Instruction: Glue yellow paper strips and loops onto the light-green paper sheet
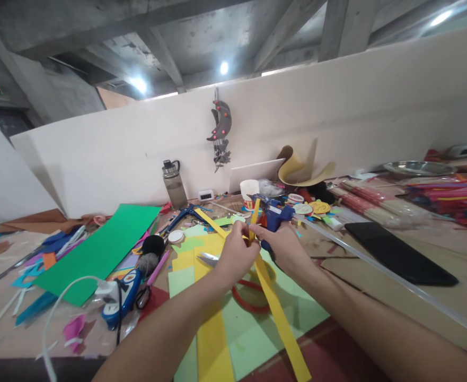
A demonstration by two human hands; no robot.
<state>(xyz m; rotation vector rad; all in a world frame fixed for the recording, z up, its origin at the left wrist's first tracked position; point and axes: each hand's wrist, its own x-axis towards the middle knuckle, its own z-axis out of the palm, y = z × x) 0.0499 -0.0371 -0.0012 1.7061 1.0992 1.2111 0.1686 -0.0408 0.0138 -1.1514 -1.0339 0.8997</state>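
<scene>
Pinching a yellow paper strip [278, 313] in closed fingers, the left hand [237, 257] meets the right hand [288, 248], clenched around a blue glue gun [276, 215] just beyond. The strip runs from far, between both hands, down to near right over the desk [376, 302].

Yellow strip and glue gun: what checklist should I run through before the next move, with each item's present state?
1. Yellow strip pinched by the left hand: ok.
2. Glue gun gripped in the right hand: ok.
3. Nozzle meeting the strip: cannot tell, hidden behind the hands.
4. Scissors away from the hands: not ok, they lie on the table right under the left hand.
5. Strip's lower end free: ok, it trails loose over the light green sheet.
</scene>
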